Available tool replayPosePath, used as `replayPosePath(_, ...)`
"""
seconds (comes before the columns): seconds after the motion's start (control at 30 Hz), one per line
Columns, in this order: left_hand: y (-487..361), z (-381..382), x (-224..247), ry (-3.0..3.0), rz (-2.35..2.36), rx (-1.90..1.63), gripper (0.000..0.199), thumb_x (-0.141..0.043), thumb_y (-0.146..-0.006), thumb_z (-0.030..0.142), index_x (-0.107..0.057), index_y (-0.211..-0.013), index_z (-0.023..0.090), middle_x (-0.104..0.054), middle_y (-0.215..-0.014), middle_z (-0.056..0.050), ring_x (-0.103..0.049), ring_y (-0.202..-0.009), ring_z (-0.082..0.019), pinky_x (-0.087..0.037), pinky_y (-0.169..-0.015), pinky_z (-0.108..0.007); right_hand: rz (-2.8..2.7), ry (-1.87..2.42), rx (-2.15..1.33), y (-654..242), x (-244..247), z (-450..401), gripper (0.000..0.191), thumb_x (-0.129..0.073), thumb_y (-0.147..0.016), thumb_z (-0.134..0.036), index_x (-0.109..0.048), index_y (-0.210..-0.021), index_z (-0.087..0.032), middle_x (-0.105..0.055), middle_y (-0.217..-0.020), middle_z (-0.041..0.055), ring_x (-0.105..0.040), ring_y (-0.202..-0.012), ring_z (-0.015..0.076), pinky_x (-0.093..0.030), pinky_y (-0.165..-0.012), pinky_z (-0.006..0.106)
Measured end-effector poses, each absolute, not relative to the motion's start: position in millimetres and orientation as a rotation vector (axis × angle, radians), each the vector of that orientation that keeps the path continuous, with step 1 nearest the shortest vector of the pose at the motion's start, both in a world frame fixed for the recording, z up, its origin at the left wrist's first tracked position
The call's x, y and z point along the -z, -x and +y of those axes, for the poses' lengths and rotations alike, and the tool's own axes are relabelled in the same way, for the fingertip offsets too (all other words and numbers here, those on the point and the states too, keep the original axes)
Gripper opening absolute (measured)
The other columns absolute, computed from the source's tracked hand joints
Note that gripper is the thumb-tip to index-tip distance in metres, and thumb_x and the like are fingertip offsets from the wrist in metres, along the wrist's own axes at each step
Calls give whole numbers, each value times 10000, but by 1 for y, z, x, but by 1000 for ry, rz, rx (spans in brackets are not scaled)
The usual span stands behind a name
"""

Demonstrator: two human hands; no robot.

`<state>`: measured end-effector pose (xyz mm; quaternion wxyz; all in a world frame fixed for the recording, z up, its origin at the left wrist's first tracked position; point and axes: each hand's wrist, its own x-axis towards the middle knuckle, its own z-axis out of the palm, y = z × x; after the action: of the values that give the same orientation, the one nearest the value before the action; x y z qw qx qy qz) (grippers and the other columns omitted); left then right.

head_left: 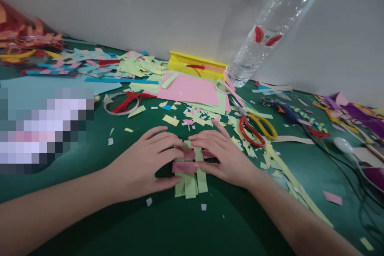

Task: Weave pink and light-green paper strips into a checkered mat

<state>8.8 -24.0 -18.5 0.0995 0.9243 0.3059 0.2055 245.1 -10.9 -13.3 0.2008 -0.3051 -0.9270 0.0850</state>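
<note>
A small weave of pale green and pink paper strips [190, 182] lies flat on the green table, with loose green ends pointing towards me. From the left side, my left hand [150, 160] holds its edge, thumb low and fingertips higher up. My right hand [217, 154] grips the right side, its thumb pressing near a pink strip [184, 167] and an upright green strip. The index finger of that hand is raised. Both hands partly cover the upper part of the weave.
Beyond the hands lie paper scraps [195, 118], pink paper sheets [189, 90] and scissors [255, 126] with red and yellow handles. A plastic bottle [264, 36] stands by the wall. Tape roll [120, 104] with red thread sits left; a white spoon [345, 145] and dark cord lie right.
</note>
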Motion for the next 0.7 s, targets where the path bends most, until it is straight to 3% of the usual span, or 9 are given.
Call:
replayPosePath(0.17, -11, -26, 21, -2772, 860, -614, 209, -594, -848, 351, -613, -1021, 236, -675, -1084, -18, -580, -1066, -197, -259, -1081, -397, -2557, 799, -134, -245, 16, -11, 148, -496, -928, -298, -617, -939, -213, -692, -914, 12, -617, -885, 150, -280, -1089, 426)
replayPosePath(0.4, -10, -25, 25, -2809, 764, -561, 254, -518, -913, 319, -586, -1150, 259, -670, -1161, -10, -556, -1124, -192, -337, -1005, -344, -2580, 758, -123, -243, 18, -9, 200, -460, -944, -250, -658, -937, -222, -700, -898, -5, -597, -851, 138, -315, -1051, 387)
replayPosePath(0.53, -9, -25, 25, -2798, 744, -553, 236, -487, -933, 303, -591, -1138, 253, -670, -1156, -18, -550, -1129, -189, -350, -984, -338, -2587, 714, -186, -244, 17, -10, 166, -537, -900, -340, -649, -924, -219, -706, -884, -6, -587, -816, 145, -309, -1038, 389)
replayPosePath(0.7, -9, -25, 25, -2783, 734, -532, 246, -487, -936, 297, -583, -1161, 270, -678, -1134, 0, -556, -1123, -183, -348, -975, -328, -2704, 677, -445, -245, 5, -13, 396, -654, -745, -548, -610, -956, -215, -663, -950, 13, -563, -927, 176, -269, -1033, 383)
